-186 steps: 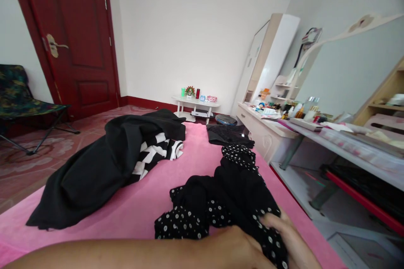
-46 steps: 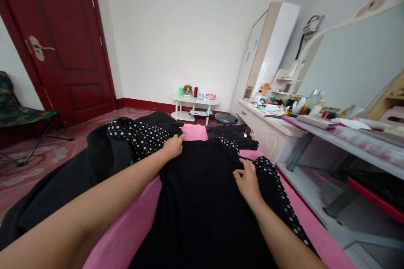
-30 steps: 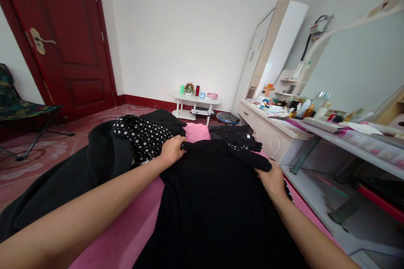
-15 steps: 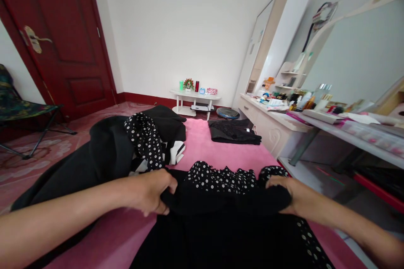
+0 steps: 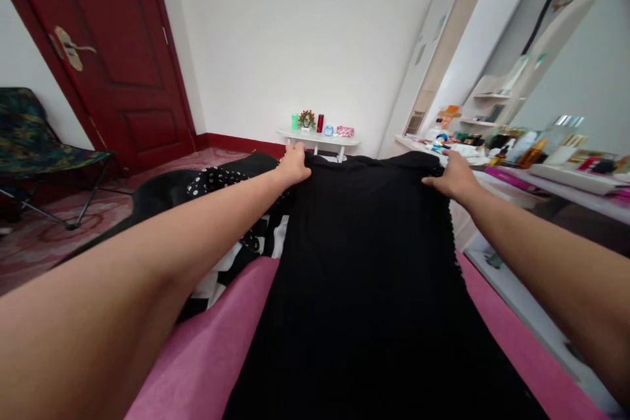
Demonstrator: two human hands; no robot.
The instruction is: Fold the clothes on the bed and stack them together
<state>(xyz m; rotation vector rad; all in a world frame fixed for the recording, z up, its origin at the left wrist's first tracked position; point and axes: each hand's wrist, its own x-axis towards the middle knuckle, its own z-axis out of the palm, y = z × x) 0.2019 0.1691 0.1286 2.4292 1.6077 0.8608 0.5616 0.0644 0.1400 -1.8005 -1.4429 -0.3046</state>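
A black garment (image 5: pixel 374 262) is stretched out in front of me, its far edge lifted and its near part running down out of view. At the upper left corner my left hand (image 5: pixel 294 165) is closed on the cloth. My right hand (image 5: pixel 453 176) pinches the opposite upper corner. A thin line of dotted trim shows along the garment's right side. Left of it, partly behind my left forearm, lies a heap of dark clothes (image 5: pixel 157 200) with dotted and black-and-white striped pieces.
Beneath the clothes is a pink bed cover (image 5: pixel 216 354). To the right stands a dressing table (image 5: pixel 492 177) crowded with bottles. A small white table (image 5: pixel 319 138) sits by the far wall. At left are a camouflage folding chair (image 5: pixel 44 138) and a red door (image 5: pixel 108 46).
Both hands have moved forward and up, drawing the black garment out long. Its dotted part has gone from sight, and the folded black clothing beyond is now hidden behind it.
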